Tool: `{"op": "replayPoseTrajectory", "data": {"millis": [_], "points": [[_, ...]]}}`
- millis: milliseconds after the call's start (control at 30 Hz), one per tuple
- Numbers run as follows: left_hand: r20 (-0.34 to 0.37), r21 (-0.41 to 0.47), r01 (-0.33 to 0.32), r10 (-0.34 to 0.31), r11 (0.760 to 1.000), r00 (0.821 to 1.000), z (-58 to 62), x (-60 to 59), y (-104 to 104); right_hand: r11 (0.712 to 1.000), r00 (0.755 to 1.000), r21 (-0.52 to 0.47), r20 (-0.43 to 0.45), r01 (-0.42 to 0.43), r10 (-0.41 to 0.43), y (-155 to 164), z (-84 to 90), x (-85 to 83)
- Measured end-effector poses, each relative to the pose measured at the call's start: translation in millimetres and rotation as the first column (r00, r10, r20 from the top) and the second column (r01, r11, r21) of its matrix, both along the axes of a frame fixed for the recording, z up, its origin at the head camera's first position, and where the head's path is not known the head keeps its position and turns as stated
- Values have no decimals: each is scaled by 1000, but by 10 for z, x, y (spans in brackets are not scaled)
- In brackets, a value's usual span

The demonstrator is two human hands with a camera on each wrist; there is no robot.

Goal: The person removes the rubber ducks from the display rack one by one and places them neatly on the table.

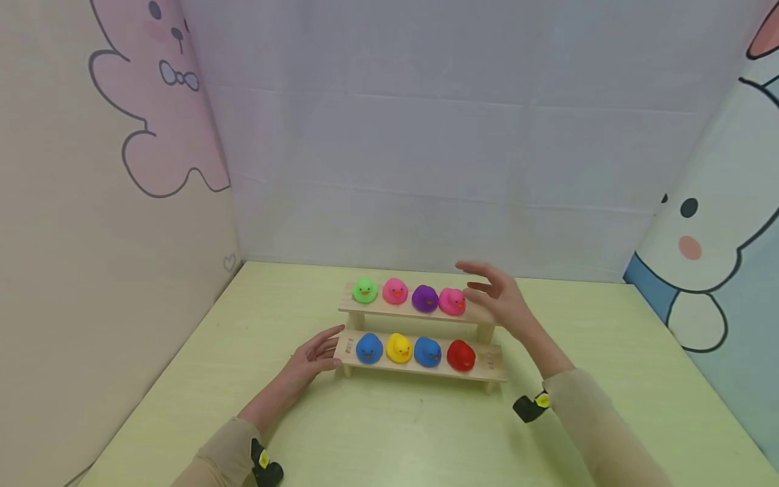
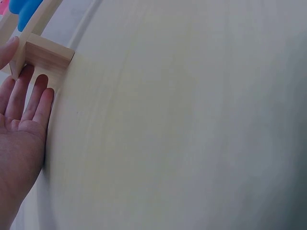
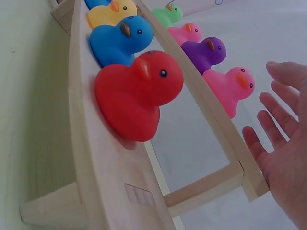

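The two-step wooden rack (image 1: 496,360) with eight coloured rubber ducks stands in the middle of a pale green table (image 1: 377,433), between light walls with cartoon animals. The left hand (image 1: 312,357) lies flat, fingers straight, touching the rack's left end. The right hand (image 1: 500,301) hovers open, fingers spread, just beside the pink rubber duck (image 1: 452,301) on the upper step.

A pale green tabletop (image 1: 395,433) carries my wooden two-step rack (image 1: 494,362), set near the far edge, about midway between the side edges. My left hand (image 1: 310,358) rests flat by its left end.
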State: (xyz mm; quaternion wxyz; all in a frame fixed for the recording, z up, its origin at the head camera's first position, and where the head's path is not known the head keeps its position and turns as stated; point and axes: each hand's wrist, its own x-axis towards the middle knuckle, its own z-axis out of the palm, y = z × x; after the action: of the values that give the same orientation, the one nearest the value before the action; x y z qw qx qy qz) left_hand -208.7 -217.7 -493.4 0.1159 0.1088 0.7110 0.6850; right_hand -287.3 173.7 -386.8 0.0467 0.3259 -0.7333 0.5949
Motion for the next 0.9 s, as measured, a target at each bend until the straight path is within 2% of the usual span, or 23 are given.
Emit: {"op": "replayPoseTrajectory", "data": {"millis": [200,467,700,900], "points": [[11,-5,-8,8,1000,1000,-4,-10,9,1000,999,5,46,-7,7,-35,-12,37],[25,-9,-25,25,1000,999,-3,-23,13,998,998,57,53,-42,39,-73,119,165],[2,-1,-10,10,1000,1000,-9,-18,0,993,993,48,45,-108,106,-32,-33,47],[16,-4,-14,14,1000,1000,-12,-17,1,989,991,76,43,-127,124,-18,-82,42]]}}
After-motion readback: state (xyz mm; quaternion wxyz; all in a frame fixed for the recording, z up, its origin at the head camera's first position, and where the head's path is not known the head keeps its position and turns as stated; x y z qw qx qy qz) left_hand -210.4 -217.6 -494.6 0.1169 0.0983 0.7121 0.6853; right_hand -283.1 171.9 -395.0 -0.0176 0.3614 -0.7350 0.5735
